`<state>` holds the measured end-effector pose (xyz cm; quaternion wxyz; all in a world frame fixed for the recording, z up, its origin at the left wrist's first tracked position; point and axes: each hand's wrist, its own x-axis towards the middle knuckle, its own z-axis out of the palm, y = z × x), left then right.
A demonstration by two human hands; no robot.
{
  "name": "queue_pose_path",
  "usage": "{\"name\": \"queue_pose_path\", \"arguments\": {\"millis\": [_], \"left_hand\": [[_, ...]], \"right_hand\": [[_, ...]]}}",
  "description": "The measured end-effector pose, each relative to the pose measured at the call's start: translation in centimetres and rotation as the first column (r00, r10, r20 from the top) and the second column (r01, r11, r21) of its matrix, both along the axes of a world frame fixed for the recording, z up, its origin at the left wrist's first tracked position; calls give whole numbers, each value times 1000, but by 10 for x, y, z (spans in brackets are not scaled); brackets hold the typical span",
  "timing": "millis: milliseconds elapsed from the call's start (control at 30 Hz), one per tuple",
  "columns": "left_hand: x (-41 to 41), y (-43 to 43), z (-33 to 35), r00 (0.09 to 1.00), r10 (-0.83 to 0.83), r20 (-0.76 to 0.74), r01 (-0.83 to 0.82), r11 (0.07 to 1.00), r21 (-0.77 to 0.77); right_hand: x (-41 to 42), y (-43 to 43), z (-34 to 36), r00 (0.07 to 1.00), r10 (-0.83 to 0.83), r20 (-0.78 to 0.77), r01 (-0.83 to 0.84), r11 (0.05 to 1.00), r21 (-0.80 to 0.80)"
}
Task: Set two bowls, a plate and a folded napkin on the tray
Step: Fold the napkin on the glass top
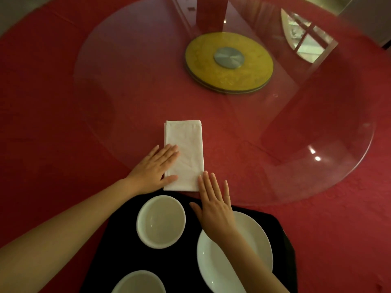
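Note:
A white napkin [186, 149], folded into a long rectangle, lies on the red tablecloth just beyond the black tray [190, 256]. My left hand [154, 169] rests flat on its near left part, fingers apart. My right hand [214, 200] lies flat at the napkin's near right corner, fingertips touching its edge, wrist over the tray. On the tray stand a white bowl [160, 222] at the far left, a second white bowl [138, 282] at the near left, cut by the frame edge, and a white plate [249, 240] on the right, partly under my right forearm.
A round glass turntable [296, 123] covers the middle of the red table [42, 123], with a gold disc and metal hub [229, 62] at its centre. The napkin's far end lies on the glass. A red upright object [211, 11] stands at the far side.

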<state>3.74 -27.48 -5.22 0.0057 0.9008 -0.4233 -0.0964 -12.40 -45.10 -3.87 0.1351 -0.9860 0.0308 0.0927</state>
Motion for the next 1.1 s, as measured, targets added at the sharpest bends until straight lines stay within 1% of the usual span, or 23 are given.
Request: {"name": "queue_pose_path", "arguments": {"millis": [67, 100, 133, 167, 200, 233, 267, 300, 333, 367, 400, 467, 567, 600, 667, 733, 767, 833, 900, 1000, 1100], "left_hand": [[0, 1, 0, 999, 44, -24, -44, 999, -9], [-1, 2, 2, 992, 102, -71, -105, 994, -39], [-2, 1, 6, 971, 186, -147, -202, 974, -106], [-3, 0, 10, 928, 281, -243, -335, 917, -217], [-4, -2, 14, 864, 370, -342, -480, 808, -341], [-4, -5, 19, 784, 439, -439, -613, 664, -430], [-3, -10, 23, 695, 477, -538, -717, 519, -466], [-1, -14, 27, 605, 483, -633, -796, 396, -458], [2, -19, 31, 515, 471, -716, -857, 301, -418], [4, -24, 34, 428, 456, -781, -903, 238, -356], [7, -28, 37, 352, 448, -822, -935, 207, -288], [13, -35, 40, 248, 460, -853, -965, 194, -176], [18, -43, 43, 162, 438, -884, -978, 188, -86], [19, -45, 43, 159, 436, -886, -978, 193, -80], [17, -48, 42, 211, 502, -839, -969, 218, -113], [14, -46, 42, 293, 612, -735, -950, 274, -151], [12, -45, 42, 324, 634, -702, -940, 301, -162], [11, -44, 41, 343, 623, -703, -931, 322, -169], [11, -44, 41, 322, 591, -740, -939, 299, -169], [13, -44, 43, 266, 543, -796, -958, 242, -155], [17, -43, 47, 187, 520, -834, -977, 183, -105]], "right_hand": [[0, 1, 0, 1000, -6, 15, 5, 1000, 25], [1, 1, 2, 999, -24, 36, 22, 998, 54], [4, 0, 5, 996, -56, 71, 50, 994, 95], [8, -1, 9, 987, -102, 124, 84, 986, 147], [13, -3, 13, 969, -154, 192, 117, 975, 188], [20, -6, 17, 945, -206, 253, 154, 965, 212], [28, -10, 21, 925, -262, 276, 197, 950, 241], [37, -12, 25, 912, -317, 260, 243, 929, 281], [47, -14, 28, 903, -367, 222, 288, 903, 320], [57, -16, 31, 893, -414, 176, 334, 872, 359], [68, -18, 33, 878, -462, 122, 384, 834, 397], [86, -20, 37, 845, -535, -8, 476, 745, 467], [107, -19, 38, 798, -575, -181, 578, 644, 501], [111, -19, 37, 784, -584, -209, 599, 625, 501], [115, -18, 36, 772, -591, -232, 616, 609, 500], [117, -17, 35, 774, -585, -241, 620, 627, 471], [117, -16, 34, 780, -576, -244, 616, 640, 459], [117, -15, 34, 786, -571, -239, 610, 650, 453], [117, -14, 34, 777, -585, -231, 617, 638, 461], [119, -11, 34, 770, -585, -254, 620, 590, 517], [122, -8, 40, 755, -563, -337, 636, 502, 586]]}}
